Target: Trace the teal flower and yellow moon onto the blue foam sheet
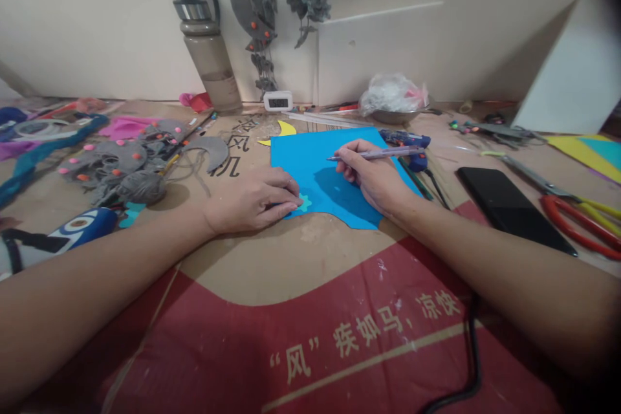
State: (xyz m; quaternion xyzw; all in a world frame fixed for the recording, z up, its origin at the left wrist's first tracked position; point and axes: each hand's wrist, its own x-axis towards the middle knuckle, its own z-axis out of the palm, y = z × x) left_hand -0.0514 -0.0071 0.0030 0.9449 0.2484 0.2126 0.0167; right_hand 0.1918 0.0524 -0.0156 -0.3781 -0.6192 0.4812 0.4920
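Note:
A blue sheet (pixel 334 168), felt or paper, lies on the cardboard, its near edge cut in a curve. At its near left corner is a small green flower-shaped cutout (pixel 305 203). My left hand (pixel 259 199) pins this cutout to the sheet, fingers together and partly covering it. Over the sheet's right side, my right hand (pixel 366 174) grips a slim purple-grey pen (pixel 373 154), closed round it. The pen's tip points left and looks raised above the sheet. A yellow crescent (pixel 280 133) pokes out by the sheet's far left corner.
Right of the sheet lie a blue glue gun (pixel 405 139), a black phone (pixel 509 207) and red-handled scissors (pixel 572 207). Grey crescents and yarn (pixel 140 187) are heaped at left. A bottle (pixel 211 58), small clock (pixel 278 101) and bagged bowl (pixel 394 100) stand behind. A black cable (pixel 473 356) crosses the front.

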